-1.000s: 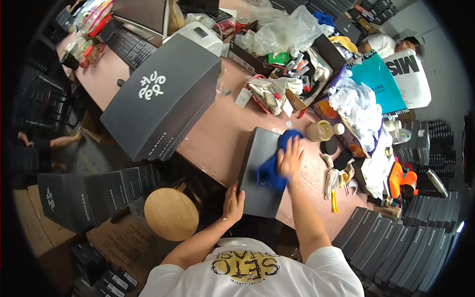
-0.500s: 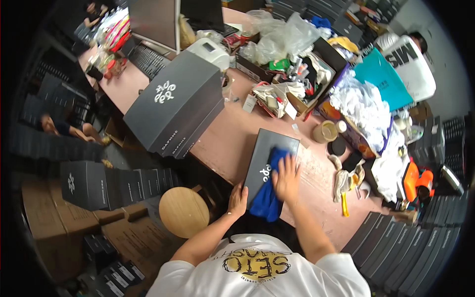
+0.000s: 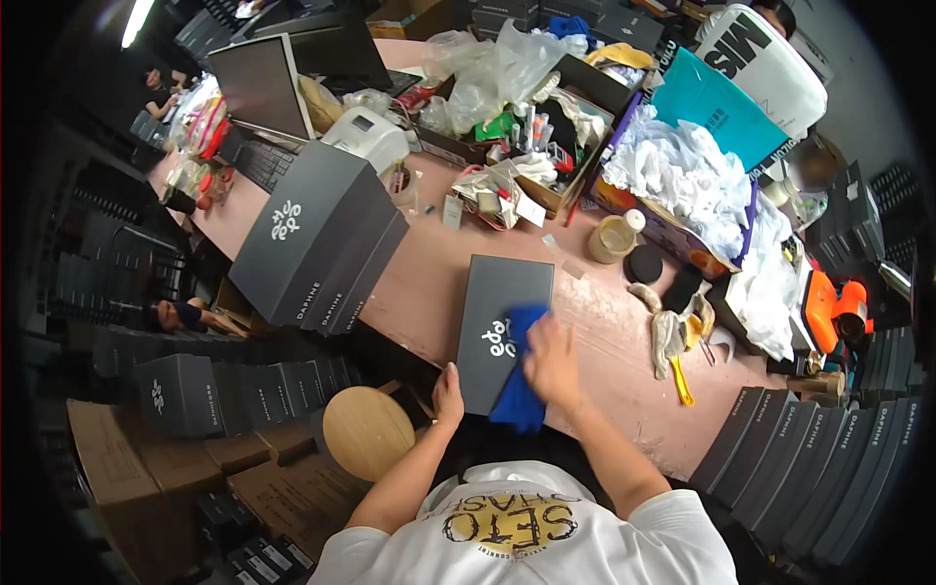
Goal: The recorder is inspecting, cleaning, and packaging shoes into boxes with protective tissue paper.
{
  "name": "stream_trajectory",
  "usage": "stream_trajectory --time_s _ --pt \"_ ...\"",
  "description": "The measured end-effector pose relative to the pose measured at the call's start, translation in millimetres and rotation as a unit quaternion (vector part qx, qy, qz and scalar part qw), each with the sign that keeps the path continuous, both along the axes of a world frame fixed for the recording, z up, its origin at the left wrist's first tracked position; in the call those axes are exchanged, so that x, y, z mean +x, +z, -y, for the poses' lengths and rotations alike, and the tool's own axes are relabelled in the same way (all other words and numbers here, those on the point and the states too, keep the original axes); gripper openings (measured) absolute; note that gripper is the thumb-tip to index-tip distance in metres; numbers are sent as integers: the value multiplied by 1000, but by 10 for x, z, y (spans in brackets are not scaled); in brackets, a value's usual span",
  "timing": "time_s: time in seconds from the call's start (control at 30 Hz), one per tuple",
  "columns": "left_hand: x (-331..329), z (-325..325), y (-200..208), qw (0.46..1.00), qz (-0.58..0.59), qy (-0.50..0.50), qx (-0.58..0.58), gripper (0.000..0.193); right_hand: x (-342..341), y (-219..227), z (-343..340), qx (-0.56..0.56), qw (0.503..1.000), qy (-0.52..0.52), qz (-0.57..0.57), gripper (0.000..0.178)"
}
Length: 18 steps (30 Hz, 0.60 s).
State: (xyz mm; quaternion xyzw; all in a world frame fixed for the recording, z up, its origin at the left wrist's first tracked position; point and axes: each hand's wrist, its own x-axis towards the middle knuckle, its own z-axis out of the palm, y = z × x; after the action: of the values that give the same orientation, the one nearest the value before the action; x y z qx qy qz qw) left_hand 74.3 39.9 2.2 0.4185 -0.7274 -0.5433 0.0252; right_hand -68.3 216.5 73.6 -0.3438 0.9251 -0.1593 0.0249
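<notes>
A dark grey lidded box point(image 3: 502, 288) with a white emblem lies on the table in front of me, its near end at the table's front edge. My left hand point(image 3: 448, 394) holds the box at its near left corner; some of its fingers are hidden. On the lid's right side my right hand point(image 3: 552, 363) presses a crumpled blue cloth point(image 3: 519, 405), its fingers bent and smeared by motion. The cloth hangs over the near end of the box.
Similar boxes point(image 3: 317, 234) stand stacked at the left, and more point(image 3: 809, 468) at the right. A jar point(image 3: 612, 240), a black round lid point(image 3: 643, 264) and gloves point(image 3: 669, 336) lie to the right. Behind is a carton of white paper point(image 3: 673, 171). A round stool point(image 3: 369, 434) stands left of me.
My right hand has slid the cloth a little toward me across the lid, uncovering more of the emblem. The whole view has shifted, and my left hand stays at the box's corner.
</notes>
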Motion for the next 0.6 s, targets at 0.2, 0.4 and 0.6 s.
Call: stream_trajectory --time_s 0.2,0.4,0.6 --pt "-92 -46 217 996 73 34 43 81 -820 54 385 -178 926 -9 333 33" --pt "113 80 377 952 -54 -83 289 86 813 -704 -650 -353 633 -226 651 44" --pt "150 243 1588 981 -142 -106 -77 88 481 -234 -751 -522 247 -182 796 53"
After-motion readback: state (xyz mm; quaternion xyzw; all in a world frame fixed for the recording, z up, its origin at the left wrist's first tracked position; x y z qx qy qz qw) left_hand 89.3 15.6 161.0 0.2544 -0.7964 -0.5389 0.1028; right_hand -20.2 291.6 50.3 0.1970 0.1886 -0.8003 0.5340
